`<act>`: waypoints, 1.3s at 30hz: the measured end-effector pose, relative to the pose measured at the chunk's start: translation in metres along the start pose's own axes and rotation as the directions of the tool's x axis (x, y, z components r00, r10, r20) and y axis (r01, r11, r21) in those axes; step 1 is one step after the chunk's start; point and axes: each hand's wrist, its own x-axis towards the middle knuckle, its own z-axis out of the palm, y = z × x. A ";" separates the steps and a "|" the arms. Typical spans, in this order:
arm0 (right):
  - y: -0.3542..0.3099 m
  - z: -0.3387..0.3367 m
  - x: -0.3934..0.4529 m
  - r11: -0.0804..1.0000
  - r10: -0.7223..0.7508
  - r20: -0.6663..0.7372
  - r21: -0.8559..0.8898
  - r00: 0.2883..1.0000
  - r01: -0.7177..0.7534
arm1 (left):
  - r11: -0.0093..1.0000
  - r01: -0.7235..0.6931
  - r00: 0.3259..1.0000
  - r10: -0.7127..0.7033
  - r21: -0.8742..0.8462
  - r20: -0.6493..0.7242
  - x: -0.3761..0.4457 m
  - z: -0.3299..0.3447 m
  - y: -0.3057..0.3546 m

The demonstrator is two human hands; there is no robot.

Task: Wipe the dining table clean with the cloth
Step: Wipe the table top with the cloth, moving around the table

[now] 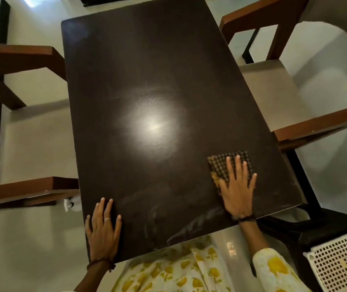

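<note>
A dark brown rectangular dining table [147, 81] fills the middle of the view, with a bright light glare near its centre. A folded brown-and-yellow checked cloth [221, 165] lies flat near the table's right edge, close to me. My right hand [239, 189] presses flat on the cloth with fingers spread, covering its near half. Near the table's front left corner my left hand [103, 228] rests flat on the bare top, fingers apart, holding nothing. Faint smear marks show on the surface between the two hands.
Wooden chairs with pale seats stand on both sides: two on the left [16, 60] [27, 190] and two on the right [273, 15] [320, 127]. A white perforated plastic basket [341, 264] and a dark plastic chair [315, 226] sit at the lower right. The floor is pale tile.
</note>
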 end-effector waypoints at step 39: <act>-0.241 0.058 -0.076 0.792 -0.610 0.052 0.001 0.791 0.610 | 0.965 0.172 0.972 -0.200 -0.197 -0.127 -0.019 0.003 -0.061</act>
